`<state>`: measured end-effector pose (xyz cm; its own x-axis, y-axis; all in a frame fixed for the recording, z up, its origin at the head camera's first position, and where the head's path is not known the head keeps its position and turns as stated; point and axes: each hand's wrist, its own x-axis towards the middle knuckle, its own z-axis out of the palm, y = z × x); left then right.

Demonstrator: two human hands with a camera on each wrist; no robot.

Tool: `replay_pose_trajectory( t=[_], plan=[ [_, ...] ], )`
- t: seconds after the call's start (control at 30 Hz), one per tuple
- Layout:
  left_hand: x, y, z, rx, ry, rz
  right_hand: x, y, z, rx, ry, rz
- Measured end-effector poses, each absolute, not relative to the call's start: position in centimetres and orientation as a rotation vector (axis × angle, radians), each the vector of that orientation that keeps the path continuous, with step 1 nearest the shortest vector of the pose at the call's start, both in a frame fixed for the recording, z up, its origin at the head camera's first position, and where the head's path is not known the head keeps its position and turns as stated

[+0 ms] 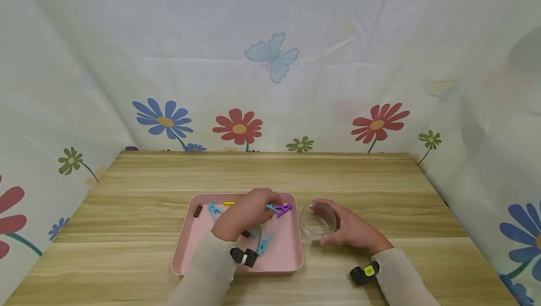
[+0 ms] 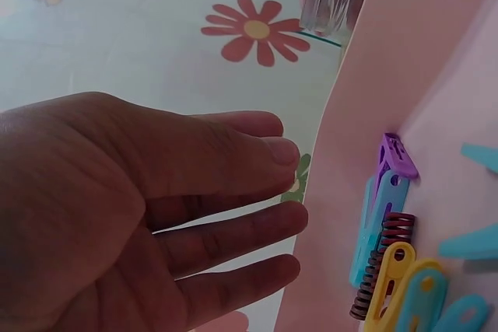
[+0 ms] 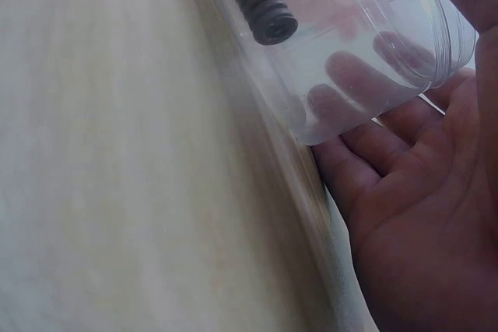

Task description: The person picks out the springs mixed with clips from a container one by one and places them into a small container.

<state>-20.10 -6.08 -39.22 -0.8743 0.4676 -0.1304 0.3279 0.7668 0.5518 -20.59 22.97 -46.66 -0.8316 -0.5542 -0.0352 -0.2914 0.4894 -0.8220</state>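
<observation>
My left hand (image 1: 253, 207) is over the pink tray (image 1: 182, 245), its fingers (image 2: 241, 235) extended and the thumb lying by the index finger, with nothing seen between them. Near the fingertips in the left wrist view lie a purple clothespin (image 2: 397, 157), a blue clothespin (image 2: 377, 227), a dark coil spring (image 2: 398, 227) and a yellow clothespin (image 2: 389, 285). To the right of the tray, my right hand (image 1: 351, 226) grips a clear plastic jar (image 1: 318, 235), its fingers curled around the side. A dark spring (image 3: 261, 5) overlaps the jar's wall in the right wrist view.
Inside the tray are also a brown spring (image 1: 197, 210) in the far left corner and light-blue clothespins (image 1: 264, 244), some partly hidden by my left arm. The wooden table (image 1: 127, 193) ends at a flower-printed curtain (image 1: 203, 80) behind and at both sides.
</observation>
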Motion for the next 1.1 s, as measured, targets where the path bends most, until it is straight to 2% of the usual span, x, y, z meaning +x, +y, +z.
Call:
replay_pose_trajectory(
  t=[0.5,1.1],
  plan=[
    [-20.2,-6.1,-39.8,0.452,2.635,0.819,-20.5,23.0,-46.8,-0.718,2.435,-1.280],
    [-20.6,-6.1,-41.0,0.492,2.668,0.776,-20.6,23.1,-46.8,-0.731,2.441,-1.263]
  ],
)
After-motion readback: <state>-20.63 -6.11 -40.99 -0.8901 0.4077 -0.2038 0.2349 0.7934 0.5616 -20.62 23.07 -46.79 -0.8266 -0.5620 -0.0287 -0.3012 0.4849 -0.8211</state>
